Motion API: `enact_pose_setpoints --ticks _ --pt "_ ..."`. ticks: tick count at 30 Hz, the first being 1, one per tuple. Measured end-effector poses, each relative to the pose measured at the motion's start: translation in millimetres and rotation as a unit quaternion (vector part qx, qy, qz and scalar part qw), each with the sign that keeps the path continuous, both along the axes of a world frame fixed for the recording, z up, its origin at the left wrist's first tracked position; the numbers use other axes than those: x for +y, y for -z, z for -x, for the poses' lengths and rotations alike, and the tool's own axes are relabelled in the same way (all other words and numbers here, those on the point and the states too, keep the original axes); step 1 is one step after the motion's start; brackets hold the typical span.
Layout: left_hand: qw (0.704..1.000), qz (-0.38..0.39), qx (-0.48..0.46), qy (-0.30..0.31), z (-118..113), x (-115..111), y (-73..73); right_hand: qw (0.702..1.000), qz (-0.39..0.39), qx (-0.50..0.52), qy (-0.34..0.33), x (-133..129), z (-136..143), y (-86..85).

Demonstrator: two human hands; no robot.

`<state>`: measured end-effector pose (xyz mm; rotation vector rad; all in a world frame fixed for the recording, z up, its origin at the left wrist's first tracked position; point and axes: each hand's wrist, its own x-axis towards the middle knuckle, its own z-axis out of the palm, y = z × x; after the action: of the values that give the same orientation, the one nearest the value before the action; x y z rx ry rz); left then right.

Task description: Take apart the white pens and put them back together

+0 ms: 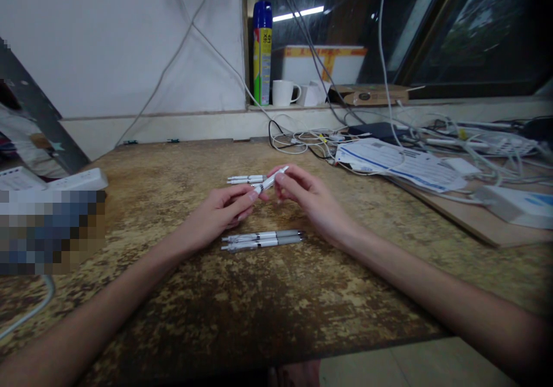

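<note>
A white pen (268, 182) is held at a slant between both hands above the middle of the table. My left hand (228, 207) pinches its lower left end. The fingers of my right hand (301, 189) are closed round its upper right end. Just behind the hands, white and grey pens (245, 179) lie on the table, partly hidden by the fingers. Nearer to me, two more pens (262, 239) lie side by side, pointing left to right.
The worn wooden table (259, 306) carries tangled cables (488, 142), a printed sheet (400, 162) and a white power strip (518, 205) at right. A spray can (262, 56) and white mug (283, 93) stand on the sill. Another power strip (82, 181) is at left.
</note>
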<state>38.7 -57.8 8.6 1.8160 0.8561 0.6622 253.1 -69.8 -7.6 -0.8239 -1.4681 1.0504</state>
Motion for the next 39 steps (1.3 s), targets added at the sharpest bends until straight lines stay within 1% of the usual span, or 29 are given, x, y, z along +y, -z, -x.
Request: enact_pose_setpoints --ticks 2,4,8,12,14,19,25,28,32,35,39 --pt "1.0 0.001 -0.002 -0.006 0 0 0.1 0.997 0.023 0.064 0.022 1 -4 -2.4" --pt "1.0 0.002 -0.001 -0.005 1 1 0.4 0.991 0.049 0.121 0.025 0 -8 -6.0" --pt "1.0 0.003 0.014 0.006 2 2 2.2 0.979 0.079 0.19 0.012 2 -13 -12.3" --pt "1.0 -0.007 0.018 -0.008 4 5 5.1 0.962 0.09 0.257 0.02 10 -22 -14.4" --pt "1.0 -0.01 0.013 -0.016 6 7 6.8 0.962 0.08 0.259 0.026 13 -28 -14.4" --pt "0.999 -0.02 0.012 -0.035 11 12 9.4 0.978 0.039 0.202 0.038 14 -40 -16.9" --pt "0.998 -0.026 0.029 -0.046 10 11 6.0 0.98 0.036 0.195 0.033 9 -41 -22.9" --pt "0.996 -0.049 0.045 -0.064 11 10 3.7 0.977 0.038 0.206 0.033 9 -41 -24.4" --pt "0.989 -0.103 0.075 -0.076 13 11 2.8 0.959 0.055 0.278 0.023 7 -40 -26.9" --pt "0.978 -0.155 0.116 -0.079 13 11 3.2 0.94 0.078 0.331 0.01 5 -40 -28.4" --pt "0.957 -0.22 0.17 -0.08 12 10 3.4 0.904 0.09 0.416 -0.034 5 -39 -28.4"
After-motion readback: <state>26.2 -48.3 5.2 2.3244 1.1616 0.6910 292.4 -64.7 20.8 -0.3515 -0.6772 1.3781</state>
